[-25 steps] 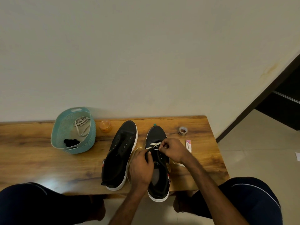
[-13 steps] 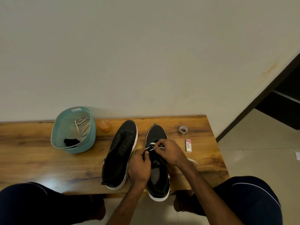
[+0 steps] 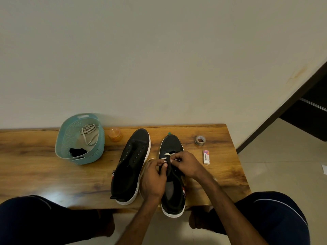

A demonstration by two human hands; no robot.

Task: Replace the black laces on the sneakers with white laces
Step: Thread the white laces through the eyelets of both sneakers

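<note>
- White lace (image 3: 167,155) crosses the toe-end eyelets of the half-laced sneaker (image 3: 172,144), my landmark. I judge it light, limp and slippery, best pinched at its stiff tip.
- Left hand (image 3: 154,177) pinches a lace end over that sneaker's tongue; right hand (image 3: 185,163) curls on the lace just beside it.
- Left of that sneaker stands the unlaced sneaker (image 3: 134,156), then a teal basket (image 3: 70,135) holding a spare white lace (image 3: 88,133) and a bundled black lace (image 3: 77,151).
- Beneath that sneaker lies a glossy wooden bench (image 3: 35,165), plain wall behind it, tiled floor (image 3: 276,156) right of it.

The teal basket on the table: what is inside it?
Inside the teal basket lie a loose white lace and a small black bundle, perhaps removed laces. Its near wall hides part of the floor.
</note>
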